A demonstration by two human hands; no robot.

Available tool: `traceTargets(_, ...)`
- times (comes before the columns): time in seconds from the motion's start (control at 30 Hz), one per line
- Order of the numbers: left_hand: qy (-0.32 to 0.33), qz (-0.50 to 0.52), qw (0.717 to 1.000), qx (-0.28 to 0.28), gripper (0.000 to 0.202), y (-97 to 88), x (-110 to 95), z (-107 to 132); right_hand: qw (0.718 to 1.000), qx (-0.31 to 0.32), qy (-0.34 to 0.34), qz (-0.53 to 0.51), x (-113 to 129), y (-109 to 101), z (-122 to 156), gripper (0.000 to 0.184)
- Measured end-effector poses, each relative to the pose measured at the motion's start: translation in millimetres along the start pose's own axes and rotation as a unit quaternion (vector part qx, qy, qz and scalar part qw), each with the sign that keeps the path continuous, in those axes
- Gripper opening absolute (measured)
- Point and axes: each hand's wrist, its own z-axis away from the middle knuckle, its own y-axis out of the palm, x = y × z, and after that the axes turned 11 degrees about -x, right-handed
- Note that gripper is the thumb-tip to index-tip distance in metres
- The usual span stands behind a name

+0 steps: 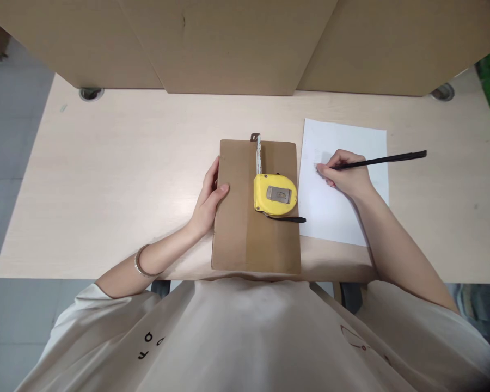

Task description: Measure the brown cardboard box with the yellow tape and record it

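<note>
With the clock centred on the box and twelve at the far side, the right hand's point(353, 177) fingers pinch a black pen point(392, 158), its shaft slanting out towards three. They sit over a white paper sheet point(326, 218) at about two to three o'clock, beside faint grey strokes. The left hand point(207, 201) holds the cardboard box point(237, 228) at its nine o'clock edge, thumb on top, fingers against the side, partly hidden. On the box's right half lies a yellow tape measure point(275, 194), its short blade point(258, 158) pointing to twelve, black strap point(288, 219) towards three. A bracelet point(136, 261) circles the left forearm. Beyond, cardboard panels point(228, 54) stand at twelve on the pale table point(106, 190).
</note>
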Motion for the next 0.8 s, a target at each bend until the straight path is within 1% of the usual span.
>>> traceTargets(0.17,0.0,-0.003,1.0,0.008,0.071,-1.1,1.2,0.4,1.0,-0.003,0.01,-0.018,1.8,0.0,0.5,0.052)
traceTargets(0.3,0.009,-0.009,1.0,0.006,0.069,-1.6,1.5,0.6,0.999,0.01,-0.007,-0.036,2.6,-0.4,3.1,0.054)
traceTargets(0.37,0.013,-0.013,1.0,0.011,0.069,-1.8,1.5,0.4,0.999,0.018,-0.019,-0.026,2.6,-0.2,4.1,0.054)
traceTargets(0.5,0.014,-0.013,1.0,0.013,0.069,-1.8,1.0,0.4,0.999,0.019,-0.025,0.002,2.2,0.2,4.5,0.052)
traceTargets(0.8,-0.006,-0.002,1.0,0.006,0.073,0.3,-0.2,0.7,1.0,-0.001,-0.008,0.025,2.9,0.7,2.9,0.044)
